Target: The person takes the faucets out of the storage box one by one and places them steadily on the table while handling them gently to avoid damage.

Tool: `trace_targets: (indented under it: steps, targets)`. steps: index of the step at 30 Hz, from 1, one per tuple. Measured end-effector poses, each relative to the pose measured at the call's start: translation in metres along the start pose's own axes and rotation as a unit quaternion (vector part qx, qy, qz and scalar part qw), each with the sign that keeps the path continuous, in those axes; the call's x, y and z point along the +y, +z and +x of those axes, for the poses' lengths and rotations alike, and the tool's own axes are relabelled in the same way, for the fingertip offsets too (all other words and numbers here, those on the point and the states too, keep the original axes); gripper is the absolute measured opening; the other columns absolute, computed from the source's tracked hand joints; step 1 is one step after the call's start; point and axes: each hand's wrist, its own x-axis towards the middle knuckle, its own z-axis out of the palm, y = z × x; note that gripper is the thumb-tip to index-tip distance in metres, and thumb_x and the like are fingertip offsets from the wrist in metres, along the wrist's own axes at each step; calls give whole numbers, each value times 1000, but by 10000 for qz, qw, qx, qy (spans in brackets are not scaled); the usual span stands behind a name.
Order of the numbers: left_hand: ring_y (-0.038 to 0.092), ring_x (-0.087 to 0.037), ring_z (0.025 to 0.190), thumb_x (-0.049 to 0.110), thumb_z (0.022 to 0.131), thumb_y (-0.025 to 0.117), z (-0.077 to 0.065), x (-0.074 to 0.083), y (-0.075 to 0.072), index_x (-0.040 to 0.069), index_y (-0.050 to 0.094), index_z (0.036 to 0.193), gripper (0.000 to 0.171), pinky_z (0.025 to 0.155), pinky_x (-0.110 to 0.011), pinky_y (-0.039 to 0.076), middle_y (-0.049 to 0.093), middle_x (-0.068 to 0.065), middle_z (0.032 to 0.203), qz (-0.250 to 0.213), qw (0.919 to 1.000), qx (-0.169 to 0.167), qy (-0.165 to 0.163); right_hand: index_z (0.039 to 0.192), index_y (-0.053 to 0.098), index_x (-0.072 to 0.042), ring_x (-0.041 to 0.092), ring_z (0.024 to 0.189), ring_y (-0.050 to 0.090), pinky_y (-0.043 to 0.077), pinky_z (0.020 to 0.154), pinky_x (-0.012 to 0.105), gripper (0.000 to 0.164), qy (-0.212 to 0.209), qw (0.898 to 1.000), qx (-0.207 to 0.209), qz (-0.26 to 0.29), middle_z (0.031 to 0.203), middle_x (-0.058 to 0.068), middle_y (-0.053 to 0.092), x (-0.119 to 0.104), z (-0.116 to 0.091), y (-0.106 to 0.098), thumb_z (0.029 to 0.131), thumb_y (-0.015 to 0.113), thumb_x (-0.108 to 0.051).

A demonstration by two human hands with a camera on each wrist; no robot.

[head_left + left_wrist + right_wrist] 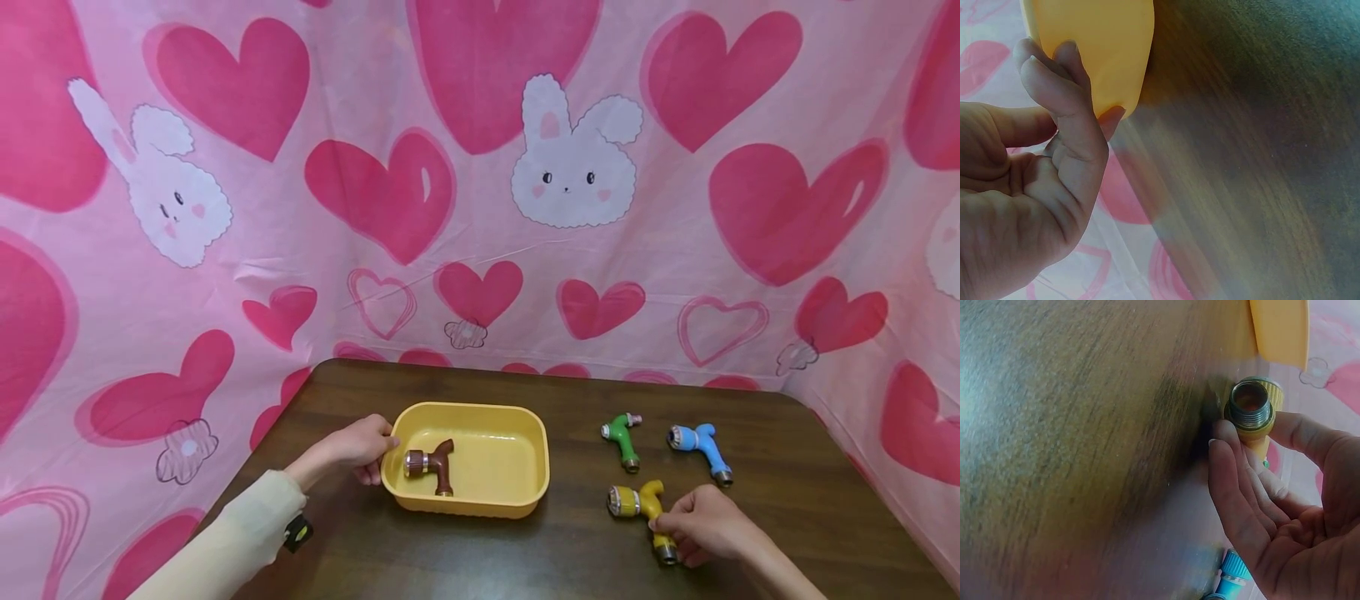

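Note:
My left hand [365, 446] grips the left end of a yellow plastic basin [468, 505], thumb at the rim. In the left wrist view its curled fingers [1063, 94] lie against the basin wall [1113, 44]. A brown tap [442, 477] lies inside the basin, toward its left side. To the right, my right hand [708, 523] pinches a yellow tap [649, 502] by its lower body between thumb and fingers. Its metal threaded end [1251, 412] faces the right wrist camera. Whether the yellow tap touches the table I cannot tell.
A green tap [622, 439] and a blue tap [703, 442] lie on the dark wooden table [577, 550], beyond the right hand. Pink cloth [480, 208] with hearts and rabbits hangs behind the table and at both sides.

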Motion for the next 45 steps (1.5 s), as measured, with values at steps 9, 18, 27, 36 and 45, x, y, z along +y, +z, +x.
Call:
trace_targets:
  steps: [9,18,27,36,45]
  targets:
    - [58,-15,43,6,108,55,0,0,0,-3,65,103,15,46,-30,57,63,-12,61,28,10000,2,-86,79,76,-4,11,58,66,61,57,30,18,4,9998,66,-163,65,-1,66,1,1,1,90,79,-18]
    - [58,-15,43,6,108,54,1,-1,-1,-3,66,103,15,45,-29,56,63,-12,60,-33,10000,-32,-23,77,75,-4,12,58,67,61,57,31,19,15,9999,78,-123,65,0,67,0,-1,2,90,79,-18]
    - [57,-14,43,6,108,54,1,1,0,-3,66,103,15,45,-28,56,62,-12,60,-35,10000,-10,-65,77,75,-4,13,57,66,61,57,31,20,102,9995,196,-225,64,3,68,-2,-2,4,89,82,-18]
    - [57,-13,42,5,109,51,2,-1,3,-4,64,99,19,44,-27,55,60,-10,56,-98,9999,-34,-5,78,77,-4,14,59,68,62,58,33,20,66,9994,160,-298,66,3,68,1,0,2,87,84,-21]
    - [57,-12,42,5,108,50,3,-2,4,-4,65,98,19,43,-27,54,60,-10,55,-128,9999,-20,50,77,76,-5,14,58,67,62,59,32,21,141,9992,202,-315,66,4,69,2,0,3,88,84,-21]
